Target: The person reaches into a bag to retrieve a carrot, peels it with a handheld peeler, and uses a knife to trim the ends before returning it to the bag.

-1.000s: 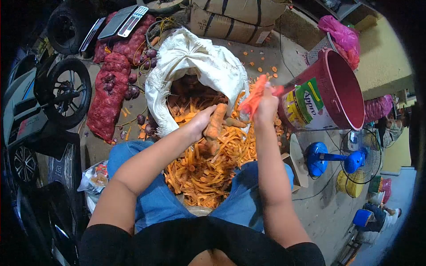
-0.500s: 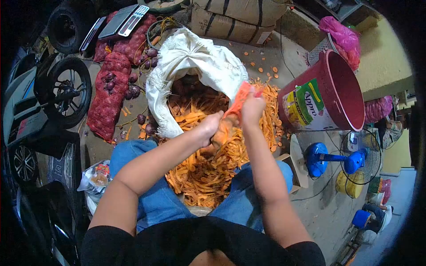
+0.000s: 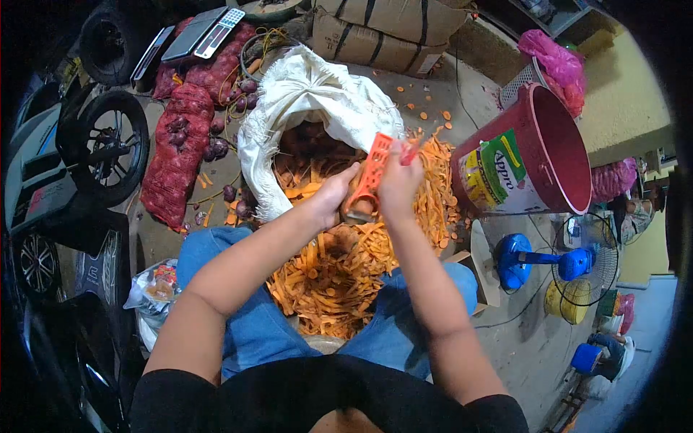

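Observation:
My right hand (image 3: 401, 191) is closed around an orange-red peeler (image 3: 373, 167) with a perforated flat body. A small red piece (image 3: 409, 155) sticks out by the same fingers. The peeler's lower end lies over a carrot (image 3: 359, 215), of which only the end shows. On the carrot's left side my left hand (image 3: 334, 197) grips it, the fingers partly hidden. Below both hands spreads a heap of carrot peelings (image 3: 325, 289), between my knees. Just beyond stands a white woven sack (image 3: 317, 86) with its mouth rolled open and orange carrots and peelings inside.
A dark red bucket (image 3: 469, 173) leans at the right, near a blue fan (image 3: 516, 260) and an open cardboard box (image 3: 482, 270). Red net bags of onions (image 3: 177, 155), a scale (image 3: 198, 36) and motorbike wheels (image 3: 112, 148) are at the left. Cardboard cartons (image 3: 382, 32) lie behind.
The peeler has swung from slanting right to nearly upright, its perforated face now visible. My right hand has moved slightly left and toward me; the left hand has shifted slightly.

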Tool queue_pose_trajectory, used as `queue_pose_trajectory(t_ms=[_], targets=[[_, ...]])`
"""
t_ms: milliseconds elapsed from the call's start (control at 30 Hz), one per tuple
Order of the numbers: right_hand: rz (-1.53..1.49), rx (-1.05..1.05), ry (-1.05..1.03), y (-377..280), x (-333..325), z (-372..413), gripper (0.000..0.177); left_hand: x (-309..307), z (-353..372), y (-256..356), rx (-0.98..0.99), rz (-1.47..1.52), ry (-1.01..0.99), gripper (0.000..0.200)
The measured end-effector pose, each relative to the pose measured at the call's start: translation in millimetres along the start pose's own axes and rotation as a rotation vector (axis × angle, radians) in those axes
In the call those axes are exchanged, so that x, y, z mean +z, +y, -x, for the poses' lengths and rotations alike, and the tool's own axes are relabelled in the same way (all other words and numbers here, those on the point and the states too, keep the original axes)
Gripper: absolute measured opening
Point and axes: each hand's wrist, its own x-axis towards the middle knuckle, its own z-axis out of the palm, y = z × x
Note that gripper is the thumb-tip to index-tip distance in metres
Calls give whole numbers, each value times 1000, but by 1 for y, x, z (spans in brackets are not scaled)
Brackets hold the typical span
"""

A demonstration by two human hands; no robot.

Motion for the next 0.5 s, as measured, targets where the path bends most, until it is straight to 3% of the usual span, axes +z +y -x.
queue_pose_trajectory(t_ms=[67, 133, 200, 267, 300, 367, 400, 467, 500], targets=[[41, -113, -35, 12, 2, -2, 27, 11, 7, 2, 57, 20, 107, 36], [166, -254, 147, 17, -4, -21, 27, 1, 6, 5, -43, -235, -127, 37], [326, 78, 250, 10, -27, -47, 28, 16, 21, 6, -117, -292, -126, 38], [268, 83, 485, 19, -49, -69, 29, 25, 30, 3, -80, -349, -126, 39], [264, 84, 489, 6, -49, -65, 29, 25, 29, 3, -123, -247, -124, 38], [-56, 324, 372, -32, -43, -47, 28, 15, 25, 11, -112, -193, -139, 39], [-55, 320, 370, -31, -36, -38, 28, 10, 21, 15, -102, -133, -153, 39], [-97, 148, 96, -24, -19, -18, 27, 3, 5, 10, -65, -63, -71, 41], [13, -6, 59, -7, -12, -13, 26, -1, -3, 5, -33, -33, -74, 41]])
